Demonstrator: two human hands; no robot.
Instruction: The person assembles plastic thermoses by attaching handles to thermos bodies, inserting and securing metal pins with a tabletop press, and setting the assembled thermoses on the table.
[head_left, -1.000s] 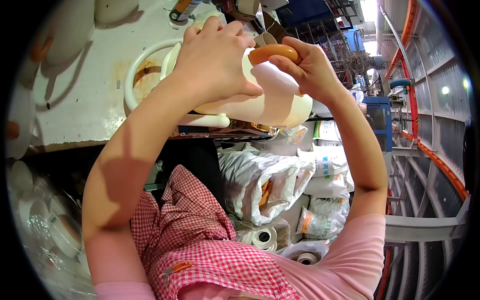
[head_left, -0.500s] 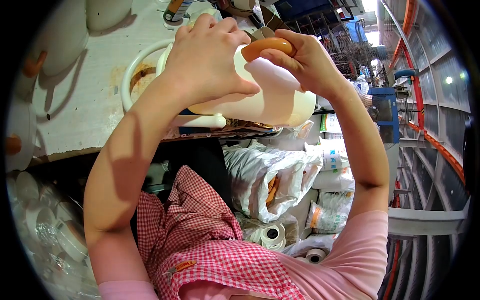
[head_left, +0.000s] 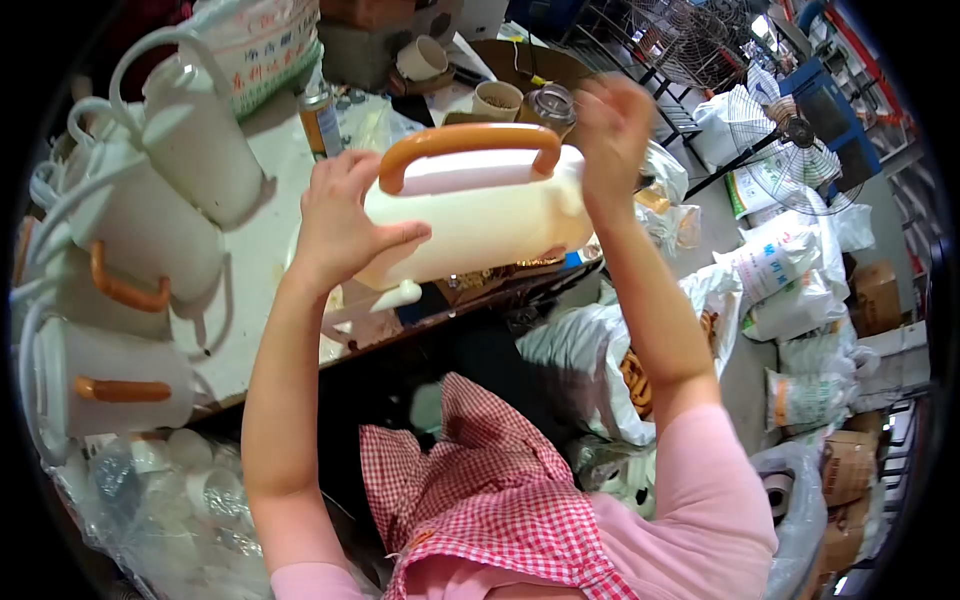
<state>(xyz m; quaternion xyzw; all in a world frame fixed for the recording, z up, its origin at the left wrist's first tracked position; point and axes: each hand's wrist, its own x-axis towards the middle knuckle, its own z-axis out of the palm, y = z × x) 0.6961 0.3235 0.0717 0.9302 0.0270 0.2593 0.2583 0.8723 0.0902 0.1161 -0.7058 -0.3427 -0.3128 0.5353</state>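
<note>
A cream-white plastic watering can (head_left: 470,232) lies on its side at the table's front edge. Along its upper side runs an orange-brown handle (head_left: 470,140), both ends meeting the can. My left hand (head_left: 345,215) is wrapped around the can's left end, thumb stretched along the body. My right hand (head_left: 612,140) is raised beyond the can's right end, beside a glass jar (head_left: 551,106); motion smears its fingers. Close by stands a paper cup (head_left: 497,100) with small contents I cannot make out. The can's white spout (head_left: 385,300) points toward me.
Several similar watering cans (head_left: 190,140) with orange handles stand on the table (head_left: 265,262) at left. A spray can (head_left: 320,122) is behind my left hand. White sacks (head_left: 590,350), one holding orange handles (head_left: 637,382), and a fan (head_left: 795,135) are at right.
My right hand has let go of the orange handle and moved right, away from the can. The handle now lies lengthwise on the can. My left hand still holds the can; the view has turned.
</note>
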